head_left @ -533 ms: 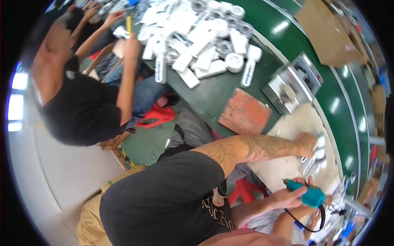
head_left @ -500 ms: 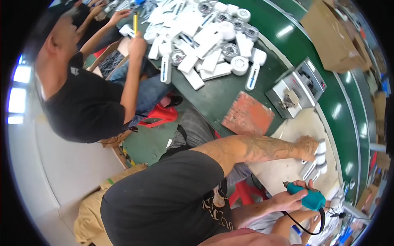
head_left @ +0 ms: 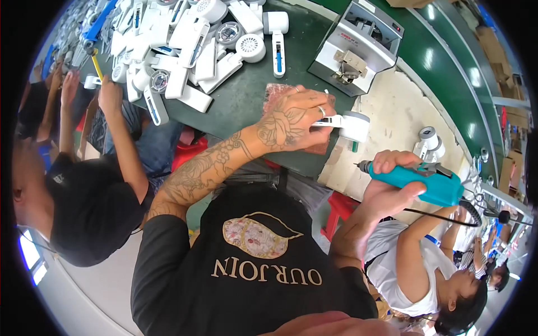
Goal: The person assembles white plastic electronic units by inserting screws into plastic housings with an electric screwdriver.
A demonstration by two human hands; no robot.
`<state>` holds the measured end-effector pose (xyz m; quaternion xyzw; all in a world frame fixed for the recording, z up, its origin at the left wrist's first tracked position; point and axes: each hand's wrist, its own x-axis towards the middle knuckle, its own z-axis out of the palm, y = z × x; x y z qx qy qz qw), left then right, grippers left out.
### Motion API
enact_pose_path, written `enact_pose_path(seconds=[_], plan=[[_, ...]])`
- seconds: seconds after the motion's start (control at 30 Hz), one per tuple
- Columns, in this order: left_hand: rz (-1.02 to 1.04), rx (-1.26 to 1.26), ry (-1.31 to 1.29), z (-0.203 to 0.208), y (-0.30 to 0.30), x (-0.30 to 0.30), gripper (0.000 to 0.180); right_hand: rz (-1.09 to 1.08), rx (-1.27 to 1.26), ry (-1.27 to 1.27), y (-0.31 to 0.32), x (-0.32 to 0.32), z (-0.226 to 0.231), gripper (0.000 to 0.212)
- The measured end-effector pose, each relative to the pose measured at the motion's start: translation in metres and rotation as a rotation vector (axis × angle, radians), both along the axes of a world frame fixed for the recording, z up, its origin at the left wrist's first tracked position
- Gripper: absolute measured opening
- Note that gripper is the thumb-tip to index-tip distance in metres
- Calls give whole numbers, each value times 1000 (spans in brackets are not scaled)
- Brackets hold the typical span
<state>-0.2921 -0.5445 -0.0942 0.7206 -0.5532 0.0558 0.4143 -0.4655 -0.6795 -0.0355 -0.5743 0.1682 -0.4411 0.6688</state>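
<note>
My tattooed left hand (head_left: 300,119) closes over the handle of a white handheld fan (head_left: 354,127) above a worn red pad (head_left: 274,95). The fan's round head points to the right, and my fingers cover most of its handle. To the right, my right hand (head_left: 395,185) grips a teal electric screwdriver (head_left: 434,185) held level, its bit pointing left toward the fan but apart from it. A black cord hangs from the tool's back end. Beyond it, a couple of white fans (head_left: 428,143) rest on the pale board.
A grey metal machine (head_left: 356,50) stands behind the pad. White fans and parts (head_left: 190,56) heap at the far left of the green table. A co-worker at left holds a yellow-handled tool (head_left: 97,66); another in a white top (head_left: 400,252) sits at right.
My left hand has moved left from the group of fans on the pale board to the red pad, now holding one fan. The screwdriver stays in my right hand; the view has shifted.
</note>
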Motion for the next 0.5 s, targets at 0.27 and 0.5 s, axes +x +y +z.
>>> enact_pose_path(seconds=[0.27,0.5], plan=[[-115,174,28,-11,3,26,29,36,-90,-89,-17,97,20,76],[-90,57,-44,-15,7,21,34,43,-295,-9,-30,162,7,59]])
